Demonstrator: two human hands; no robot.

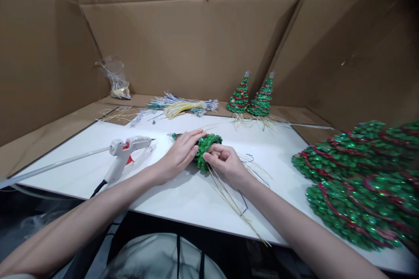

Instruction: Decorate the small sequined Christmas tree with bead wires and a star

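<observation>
A small green Christmas tree lies on its side on the white table, its tip to the left and its hollow base to the right. My left hand lies over the tree, fingers nearly straight across the top and thumb on the near side, gripping it. At the base, my right hand is closed, with curled fingers partly inside the rim and hidden there. Thin yellow and dark wires trail from beneath its thumb toward the table's front edge.
To the left stands a white glue gun with a long glue stick. Bundled wires lie at the back, near two small finished-looking trees. Larger trees fill the right side. A plastic bag sits against the cardboard wall.
</observation>
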